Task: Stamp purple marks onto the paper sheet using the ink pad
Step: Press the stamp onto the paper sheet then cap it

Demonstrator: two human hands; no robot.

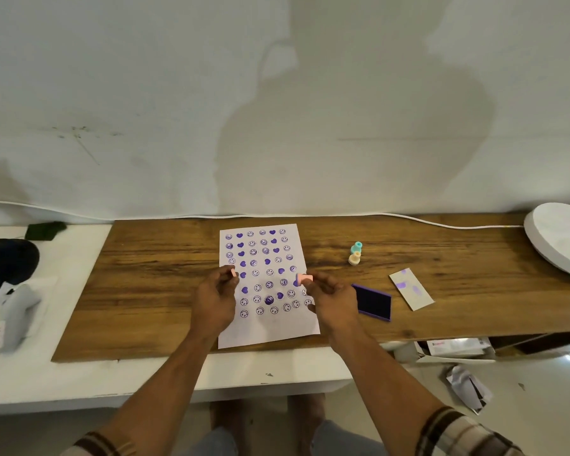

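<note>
I've a pink stamp point(305, 278) pinched in right fingers point(313, 284), its cap point(233, 273) in left point(226, 278); next, ink pad point(373, 302) at three o'clock.

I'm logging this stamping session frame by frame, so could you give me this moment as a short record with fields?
left hand: pinching a small pink piece
right hand: pinching a pink stamp
paper sheet: rows of purple hearts and smileys, bottom strip blank
ink pad: open, right of the sheet
spare stamps: teal and cream, behind the pad
scrap card: purple smudges
surface: wooden board
</note>
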